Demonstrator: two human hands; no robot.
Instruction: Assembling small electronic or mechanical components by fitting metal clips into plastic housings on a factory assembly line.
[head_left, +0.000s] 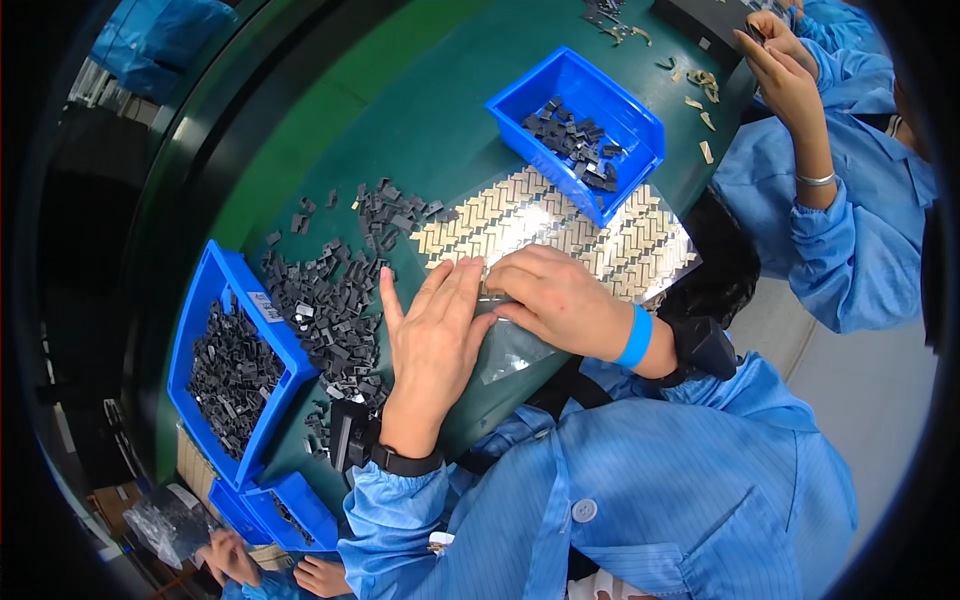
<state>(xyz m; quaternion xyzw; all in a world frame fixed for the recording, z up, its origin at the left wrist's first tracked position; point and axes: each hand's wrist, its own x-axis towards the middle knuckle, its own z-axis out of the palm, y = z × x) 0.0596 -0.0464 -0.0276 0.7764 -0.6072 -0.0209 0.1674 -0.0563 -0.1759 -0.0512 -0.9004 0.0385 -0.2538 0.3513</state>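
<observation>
My left hand lies with its fingers stretched out over the near left part of a clear sheet. Rows of small cream strips cover the sheet's far part. Beside the left thumb, my right hand has its fingers bent and pressed together at the sheet. What they pinch is hidden under the fingertips. A loose pile of small dark grey clip-like parts lies left of my left hand. Beyond my right hand, a blue bin with similar dark parts stands partly on the sheet.
A larger blue bin full of dark parts stands at the left, with a smaller blue bin nearer me. Co-workers' hands show at the upper right and lower left. Peeled strips litter the green table's far right.
</observation>
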